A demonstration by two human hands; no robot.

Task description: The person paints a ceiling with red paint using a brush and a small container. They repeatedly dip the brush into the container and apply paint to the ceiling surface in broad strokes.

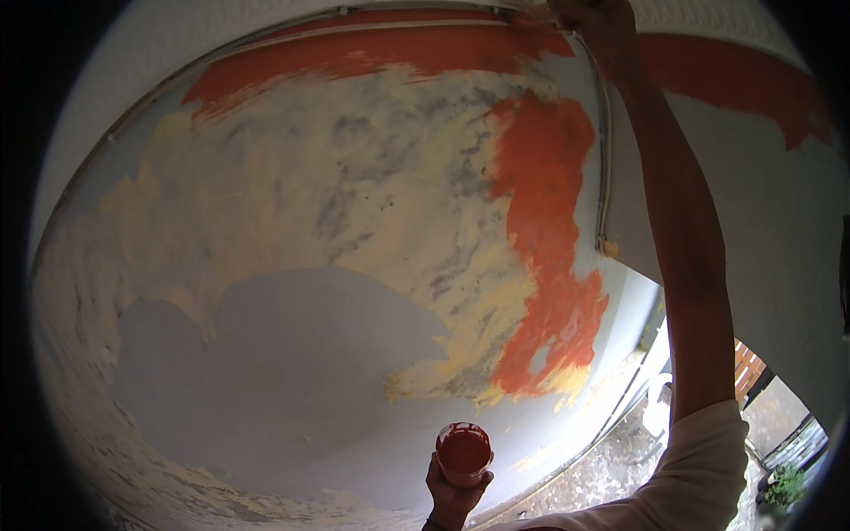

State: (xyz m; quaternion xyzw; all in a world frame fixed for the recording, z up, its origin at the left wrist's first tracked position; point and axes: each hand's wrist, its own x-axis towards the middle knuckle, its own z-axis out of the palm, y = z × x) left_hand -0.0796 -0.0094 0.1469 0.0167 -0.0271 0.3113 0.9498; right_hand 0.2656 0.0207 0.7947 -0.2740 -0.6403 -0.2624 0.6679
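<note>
My left hand point(453, 501), low in the middle, is wrapped round a small cup point(466, 480) of dark red paint, with streaks of paint round its inner rim. At the top of the view, my raised right hand point(598, 19) is closed on what looks like a paintbrush point(537, 14). Its head is blurred and partly cut off by the frame edge. The brush is at the wall's upper right corner, beside a band of orange-red paint point(398, 51). A second orange-red patch point(544, 177) runs down the wall's right side.
The wall point(292, 354) is pale grey with rough yellowish, smudged areas. A thin pipe or cable point(605, 159) follows the corner. Another wall point(744, 195) on the right has red paint along its top. Lower right are bright ground point(611, 460), a white chair point(656, 409) and green plants point(784, 487).
</note>
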